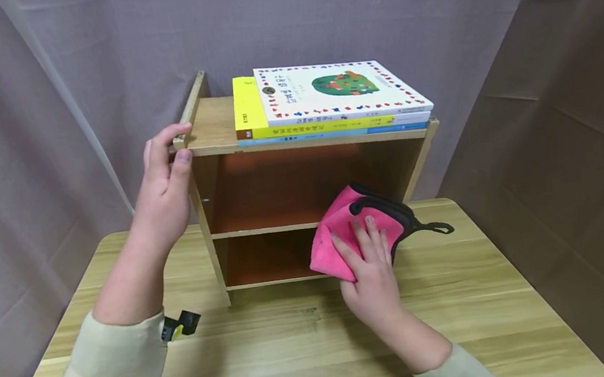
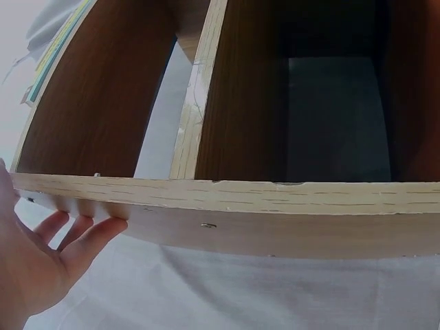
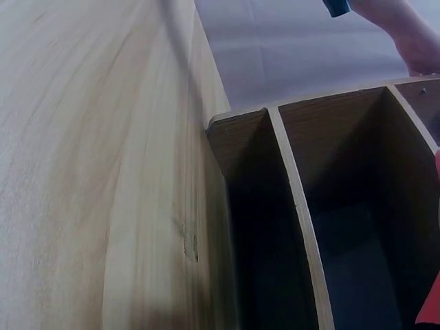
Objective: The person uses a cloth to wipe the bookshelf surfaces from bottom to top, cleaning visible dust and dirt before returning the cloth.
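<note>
A small wooden bookshelf [image 1: 267,230] with two lower compartments stands upright on the table. At its top left corner my left hand [image 1: 164,188] holds the side panel, thumb at the front edge and index finger over the top. In the left wrist view, other fingers [image 2: 103,237] touch the panel's outer face. My right hand [image 1: 371,280] holds a pink cloth [image 1: 336,247] with black trim and a hanging loop. Its fingers spread over the cloth, which overlaps the shelf's right front edge; the thumb tip is hidden. A red-pink strip of cloth [image 3: 432,306] shows in the right wrist view.
Several thin books lie stacked on the shelf's top, a white one [image 1: 347,90] uppermost over a yellow one [image 1: 248,104]. The wooden table [image 1: 276,353] extends in front and to both sides. Grey curtain [image 1: 315,13] hangs behind, brown cloth [image 1: 570,139] at right.
</note>
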Action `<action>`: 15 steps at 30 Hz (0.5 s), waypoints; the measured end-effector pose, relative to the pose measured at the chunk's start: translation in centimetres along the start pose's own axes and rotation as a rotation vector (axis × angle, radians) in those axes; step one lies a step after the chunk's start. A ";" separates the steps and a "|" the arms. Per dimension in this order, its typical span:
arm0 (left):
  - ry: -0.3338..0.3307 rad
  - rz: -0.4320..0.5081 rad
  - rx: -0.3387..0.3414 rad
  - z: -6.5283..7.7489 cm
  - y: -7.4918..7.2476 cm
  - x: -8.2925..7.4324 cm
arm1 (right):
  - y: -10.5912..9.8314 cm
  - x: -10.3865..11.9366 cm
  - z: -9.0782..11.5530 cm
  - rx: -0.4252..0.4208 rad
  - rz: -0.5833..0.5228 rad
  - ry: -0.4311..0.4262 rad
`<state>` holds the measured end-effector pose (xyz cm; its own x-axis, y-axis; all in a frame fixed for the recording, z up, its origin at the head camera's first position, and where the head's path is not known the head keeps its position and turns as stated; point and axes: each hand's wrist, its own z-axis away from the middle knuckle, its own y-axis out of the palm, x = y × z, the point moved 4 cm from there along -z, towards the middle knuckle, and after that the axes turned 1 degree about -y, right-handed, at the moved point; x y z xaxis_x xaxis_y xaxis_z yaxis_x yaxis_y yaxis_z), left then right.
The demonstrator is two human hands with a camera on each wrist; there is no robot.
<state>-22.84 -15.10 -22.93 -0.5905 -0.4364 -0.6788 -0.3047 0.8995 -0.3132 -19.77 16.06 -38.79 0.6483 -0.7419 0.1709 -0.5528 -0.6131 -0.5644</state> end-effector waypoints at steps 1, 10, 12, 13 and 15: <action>0.003 0.002 -0.001 0.0 0.0 0.0 | 0.0 0.0 0.0 0.001 0.000 -0.001; 0.014 0.004 0.001 0.0 0.0 0.0 | 0.0 0.2 -0.3 0.009 0.009 -0.007; 0.012 0.003 0.002 0.0 0.0 0.0 | -0.1 0.3 -0.3 0.008 0.010 -0.009; 0.011 0.003 0.003 0.0 0.0 0.0 | -0.1 0.3 -0.3 0.011 0.012 -0.009; 0.015 0.003 0.002 0.0 0.0 0.0 | -0.2 0.4 -0.4 0.008 0.013 -0.013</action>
<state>-22.82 -15.14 -22.94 -0.6027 -0.4344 -0.6694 -0.3019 0.9006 -0.3126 -19.63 15.76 -38.31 0.6479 -0.7462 0.1530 -0.5571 -0.6012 -0.5729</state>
